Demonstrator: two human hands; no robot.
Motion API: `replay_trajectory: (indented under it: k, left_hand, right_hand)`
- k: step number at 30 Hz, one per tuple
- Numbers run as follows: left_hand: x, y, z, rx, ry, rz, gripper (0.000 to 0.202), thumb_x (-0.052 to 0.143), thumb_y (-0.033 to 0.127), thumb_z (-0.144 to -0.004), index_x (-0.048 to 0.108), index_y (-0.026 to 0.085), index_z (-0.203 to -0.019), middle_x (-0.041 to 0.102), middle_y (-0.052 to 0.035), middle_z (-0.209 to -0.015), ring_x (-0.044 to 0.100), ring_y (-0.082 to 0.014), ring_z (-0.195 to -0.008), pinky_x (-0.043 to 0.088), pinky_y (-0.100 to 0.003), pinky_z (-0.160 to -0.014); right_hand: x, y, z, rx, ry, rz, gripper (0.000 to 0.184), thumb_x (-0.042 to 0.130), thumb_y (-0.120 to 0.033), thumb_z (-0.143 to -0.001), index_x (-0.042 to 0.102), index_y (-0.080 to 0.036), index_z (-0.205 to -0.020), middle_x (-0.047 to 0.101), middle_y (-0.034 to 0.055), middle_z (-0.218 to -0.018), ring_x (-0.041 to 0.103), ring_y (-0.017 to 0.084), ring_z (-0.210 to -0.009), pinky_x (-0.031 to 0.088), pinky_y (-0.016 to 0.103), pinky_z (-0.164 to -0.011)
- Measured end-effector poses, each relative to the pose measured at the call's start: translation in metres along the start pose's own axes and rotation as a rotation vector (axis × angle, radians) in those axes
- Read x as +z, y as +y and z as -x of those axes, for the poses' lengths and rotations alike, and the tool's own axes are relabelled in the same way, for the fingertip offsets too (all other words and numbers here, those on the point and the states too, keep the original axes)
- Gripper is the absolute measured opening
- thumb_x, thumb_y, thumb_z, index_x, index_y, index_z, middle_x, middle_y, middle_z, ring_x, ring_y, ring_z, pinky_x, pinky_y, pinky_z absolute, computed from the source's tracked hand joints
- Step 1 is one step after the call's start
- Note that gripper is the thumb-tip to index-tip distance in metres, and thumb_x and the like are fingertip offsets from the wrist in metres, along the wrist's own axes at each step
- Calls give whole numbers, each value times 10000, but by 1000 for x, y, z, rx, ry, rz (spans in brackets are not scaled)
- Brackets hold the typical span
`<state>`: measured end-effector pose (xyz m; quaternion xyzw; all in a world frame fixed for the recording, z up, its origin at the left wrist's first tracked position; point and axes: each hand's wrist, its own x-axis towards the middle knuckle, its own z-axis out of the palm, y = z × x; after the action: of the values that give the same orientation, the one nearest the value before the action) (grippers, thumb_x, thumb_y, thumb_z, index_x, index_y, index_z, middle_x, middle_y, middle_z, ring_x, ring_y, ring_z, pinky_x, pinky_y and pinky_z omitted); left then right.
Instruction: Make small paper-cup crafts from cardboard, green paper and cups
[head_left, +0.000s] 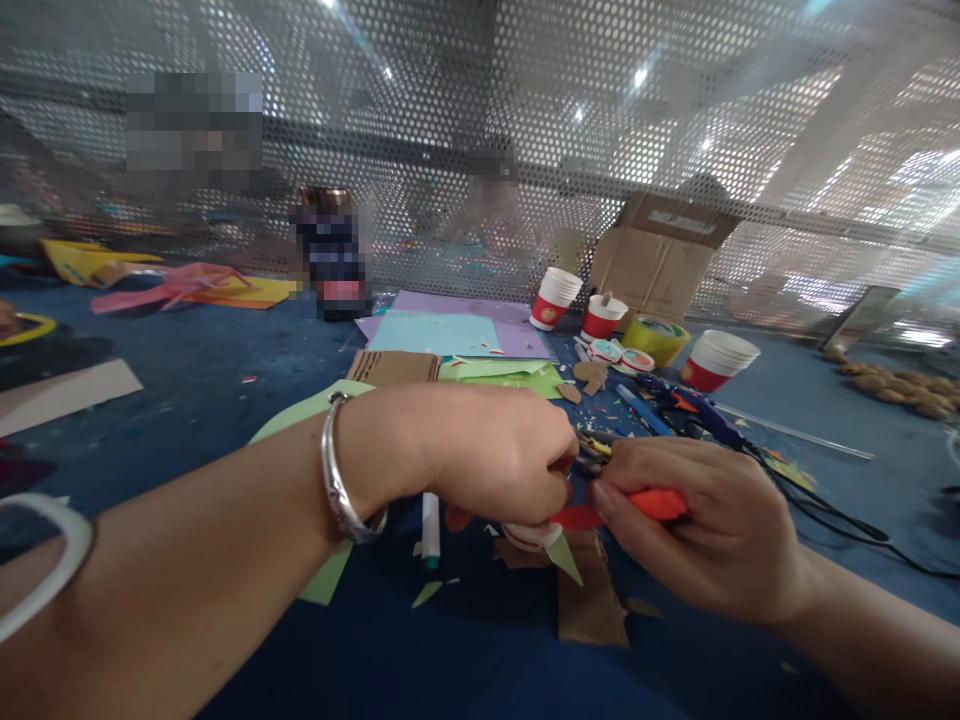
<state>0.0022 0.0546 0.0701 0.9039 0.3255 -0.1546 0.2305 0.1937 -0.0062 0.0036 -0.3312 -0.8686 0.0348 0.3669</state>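
Observation:
My right hand (709, 525) is closed around a bright red strip (660, 503), pinched between thumb and fingers. The strip runs left to my left hand (487, 455), whose fingers are curled shut; what they grip is hidden behind the back of the hand. Just below the left hand sits a low white and red paper-cup piece (532, 537), partly covered. A pale green paper scrap (564, 560) and a brown cardboard piece (592, 600) lie beneath it. Under my left wrist is a white marker (430, 530) with a green end, next to a light green sheet (326, 580).
Paper cups (555, 300), a yellow tape roll (656, 340) and a cardboard box (649, 260) stand at the back right. Purple and blue sheets (435, 333) lie ahead. A dark blue tool (697, 410) trails a black cable (832, 520). A perforated metal screen (420, 120) rises behind.

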Motion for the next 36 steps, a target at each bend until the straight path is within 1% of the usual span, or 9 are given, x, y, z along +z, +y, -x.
replay_trajectory:
  k: [8, 14, 18, 20, 23, 27, 30, 32, 36]
  left_hand:
    - [3, -1, -2, 13, 42, -38, 262, 490, 308, -785, 717, 209, -869, 745, -61, -743, 605, -180, -550, 374, -261, -455]
    - [3, 1, 1, -11, 8, 42, 227, 529, 327, -779, 706, 201, -841, 716, -49, -675, 592, -183, -525, 375, -261, -443]
    - [2, 0, 3, 18, -10, 70, 166, 543, 294, -761, 676, 197, -750, 675, -30, -589, 568, -170, -469, 355, -257, -418]
    - [2, 0, 4, 31, -33, 98, 151, 541, 278, -753, 667, 196, -734, 668, -23, -575, 577, -169, -457, 342, -250, -396]
    - [2, 0, 3, 11, -49, 132, 158, 539, 266, -749, 677, 195, -774, 681, -23, -588, 616, -179, -470, 368, -245, -394]
    - [2, 0, 3, 11, -77, 141, 175, 527, 282, -775, 678, 194, -783, 692, -30, -595, 628, -182, -470, 406, -251, -412]
    - [3, 0, 3, 26, -65, 112, 187, 513, 284, -785, 674, 200, -739, 691, -35, -580, 614, -180, -478, 404, -256, -422]
    - [3, 0, 4, 7, -60, 97, 180, 511, 268, -772, 668, 203, -711, 682, -31, -560, 594, -174, -461, 404, -258, -427]
    - [2, -2, 4, 15, -45, 89, 159, 520, 266, -756, 655, 208, -696, 680, -25, -563, 592, -177, -461, 397, -253, -413]
  right_hand:
    - [-2, 2, -4, 48, -23, -41, 222, 548, -105, -893, 575, -196, -692, 592, -19, -555, 521, 95, -475, 400, 220, -488]
    - [-1, 7, -5, 182, 45, -131, 272, 569, -137, -905, 558, -190, -638, 613, -12, -571, 532, 98, -486, 423, 209, -482]
    - [0, 10, -7, 249, 61, -162, 280, 589, -148, -904, 586, -184, -627, 555, -33, -521, 488, 88, -463, 398, 202, -453]
    - [1, 10, -8, 255, 42, -169, 266, 580, -153, -902, 593, -184, -638, 573, -25, -535, 491, 93, -472, 401, 205, -453]
    - [2, 10, -9, 246, 10, -169, 260, 548, -148, -891, 561, -190, -635, 595, -8, -565, 509, 107, -502, 418, 216, -475]
    - [4, 10, -9, 237, -4, -158, 253, 528, -135, -854, 511, -198, -610, 538, -25, -535, 460, 97, -478, 392, 212, -463]
    - [3, 10, -11, 244, -13, -165, 247, 519, -131, -851, 509, -198, -614, 529, -29, -534, 449, 92, -481, 384, 205, -463]
    - [3, 10, -13, 250, -32, -173, 254, 509, -131, -858, 498, -198, -613, 521, -29, -540, 443, 90, -490, 378, 203, -466]
    - [4, 11, -18, 267, -67, -211, 287, 503, -144, -866, 456, -197, -587, 462, -38, -532, 398, 85, -494, 351, 204, -460]
